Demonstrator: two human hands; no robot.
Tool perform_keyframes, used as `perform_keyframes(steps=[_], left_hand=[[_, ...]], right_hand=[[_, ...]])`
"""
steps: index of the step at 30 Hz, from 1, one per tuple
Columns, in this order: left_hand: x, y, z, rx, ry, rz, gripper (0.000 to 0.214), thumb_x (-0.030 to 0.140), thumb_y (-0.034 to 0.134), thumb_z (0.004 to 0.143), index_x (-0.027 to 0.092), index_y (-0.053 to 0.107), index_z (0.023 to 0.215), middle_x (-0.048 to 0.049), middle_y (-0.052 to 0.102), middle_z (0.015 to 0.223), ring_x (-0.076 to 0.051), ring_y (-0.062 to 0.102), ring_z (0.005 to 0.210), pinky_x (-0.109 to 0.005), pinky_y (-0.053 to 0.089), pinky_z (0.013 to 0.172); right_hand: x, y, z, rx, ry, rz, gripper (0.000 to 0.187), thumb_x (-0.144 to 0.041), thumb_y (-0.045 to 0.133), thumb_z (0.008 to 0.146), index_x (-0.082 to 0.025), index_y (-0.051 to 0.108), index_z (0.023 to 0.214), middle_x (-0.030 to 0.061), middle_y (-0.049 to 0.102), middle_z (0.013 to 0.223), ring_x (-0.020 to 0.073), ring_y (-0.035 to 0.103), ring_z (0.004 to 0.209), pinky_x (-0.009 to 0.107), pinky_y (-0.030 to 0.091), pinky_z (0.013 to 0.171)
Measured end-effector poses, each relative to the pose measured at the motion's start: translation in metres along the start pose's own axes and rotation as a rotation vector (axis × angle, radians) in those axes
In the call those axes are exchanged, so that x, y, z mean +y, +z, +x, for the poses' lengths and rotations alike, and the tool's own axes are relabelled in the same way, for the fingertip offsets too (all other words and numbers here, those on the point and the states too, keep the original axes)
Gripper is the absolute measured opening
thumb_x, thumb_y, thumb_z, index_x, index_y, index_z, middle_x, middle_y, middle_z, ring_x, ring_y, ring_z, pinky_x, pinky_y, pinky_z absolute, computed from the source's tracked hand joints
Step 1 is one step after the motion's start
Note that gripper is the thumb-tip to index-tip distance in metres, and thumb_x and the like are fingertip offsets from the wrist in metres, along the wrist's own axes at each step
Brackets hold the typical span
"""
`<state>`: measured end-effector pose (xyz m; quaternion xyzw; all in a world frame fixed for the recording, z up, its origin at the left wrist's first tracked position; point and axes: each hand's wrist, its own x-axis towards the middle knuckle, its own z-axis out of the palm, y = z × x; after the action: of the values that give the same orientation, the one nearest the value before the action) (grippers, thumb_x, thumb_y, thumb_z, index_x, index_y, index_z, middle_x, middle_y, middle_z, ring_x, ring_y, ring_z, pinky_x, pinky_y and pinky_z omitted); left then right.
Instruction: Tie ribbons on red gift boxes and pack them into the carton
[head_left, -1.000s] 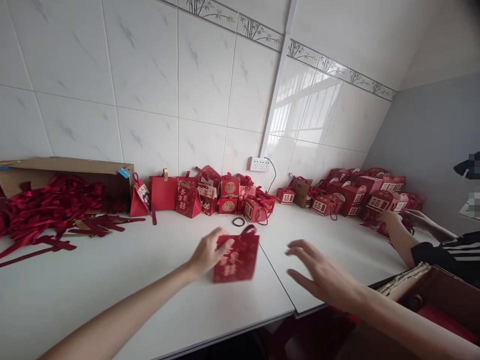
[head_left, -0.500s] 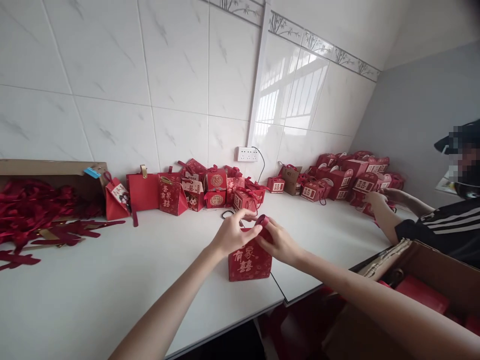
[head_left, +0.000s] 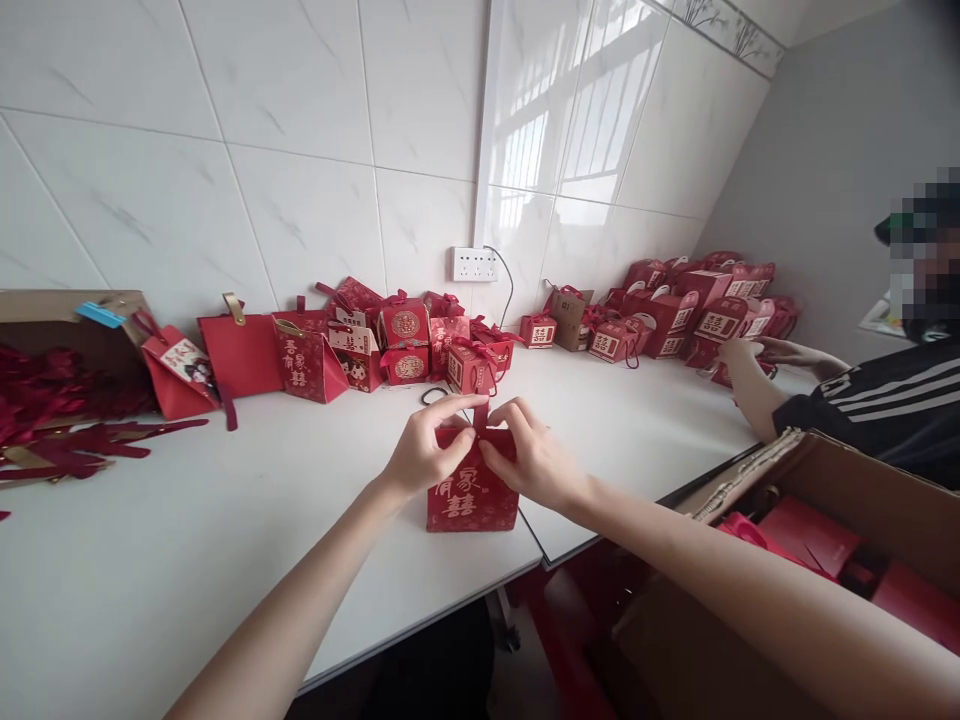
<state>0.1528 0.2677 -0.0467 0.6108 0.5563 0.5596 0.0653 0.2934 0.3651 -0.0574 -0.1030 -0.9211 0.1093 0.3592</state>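
Note:
A red paper gift box [head_left: 471,495] with gold characters stands upright on the white table [head_left: 187,560], near its front edge. My left hand [head_left: 421,450] pinches the left side of the box's top. My right hand [head_left: 529,455] pinches the right side, fingers closed around the top flaps and the small red ribbon handle. Both hands are on the box and hide its upper part.
Several finished red gift boxes [head_left: 405,340] line the tiled wall, with another pile [head_left: 697,310] at the far right. Red ribbons [head_left: 52,410] and a cardboard box [head_left: 52,310] lie far left. An open carton [head_left: 825,540] sits right. Another person [head_left: 885,400] works at the pile.
A second ago my left hand alone held the box tilted and my right hand was open. Now the box stands upright and both hands pinch its top.

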Motion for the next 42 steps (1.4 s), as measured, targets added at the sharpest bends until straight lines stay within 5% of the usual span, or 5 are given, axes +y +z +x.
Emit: perform_keyframes(steps=[5,16,32,37,42], left_hand=[[-0.007,-0.004,-0.009,-0.01,0.053,0.055,0.044,0.015,0.053,0.076,0.02,0.061,0.118,-0.0065,0.063,0.12,-0.015,0.068,0.08,-0.029,0.055,0.08],[-0.011,0.004,-0.011,0.033,0.149,0.199,0.047,0.017,0.051,0.082,0.022,0.055,0.128,-0.0043,0.061,0.127,-0.02,0.059,0.114,-0.032,0.049,0.1],[-0.01,0.004,-0.011,0.008,0.119,0.133,0.042,0.023,0.053,0.084,0.023,0.055,0.127,-0.0068,0.059,0.124,-0.02,0.061,0.105,-0.035,0.048,0.097],[-0.009,0.008,-0.013,0.075,0.023,0.012,0.048,0.022,0.056,0.082,0.023,0.048,0.129,-0.0011,0.063,0.09,-0.014,0.063,0.079,-0.029,0.052,0.081],[-0.011,0.01,-0.016,0.118,-0.004,-0.053,0.045,0.023,0.059,0.078,0.02,0.046,0.121,-0.0007,0.061,0.081,-0.016,0.062,0.083,-0.031,0.052,0.081]], right_hand=[[0.003,-0.002,-0.001,0.084,-0.208,-0.214,0.015,-0.028,0.042,0.092,-0.016,0.052,0.093,0.0046,0.061,0.082,0.0107,0.057,0.056,0.021,0.037,0.045],[0.007,-0.019,0.005,0.079,-0.443,-0.5,0.026,-0.023,0.041,0.096,-0.016,0.058,0.078,0.0018,0.059,0.061,0.0086,0.048,0.049,0.026,0.018,0.038],[0.012,-0.015,0.003,0.017,-0.293,-0.308,0.028,-0.029,0.032,0.1,-0.017,0.053,0.085,0.0031,0.061,0.073,0.0111,0.054,0.06,0.024,0.03,0.047],[0.011,-0.012,0.003,0.005,-0.221,-0.198,0.023,-0.03,0.035,0.098,-0.018,0.053,0.091,0.0042,0.061,0.079,0.0128,0.056,0.066,0.023,0.04,0.055],[0.01,-0.007,0.001,-0.028,-0.201,-0.195,0.029,-0.027,0.028,0.099,-0.017,0.053,0.09,0.0053,0.058,0.08,0.0132,0.053,0.065,0.024,0.04,0.054]])
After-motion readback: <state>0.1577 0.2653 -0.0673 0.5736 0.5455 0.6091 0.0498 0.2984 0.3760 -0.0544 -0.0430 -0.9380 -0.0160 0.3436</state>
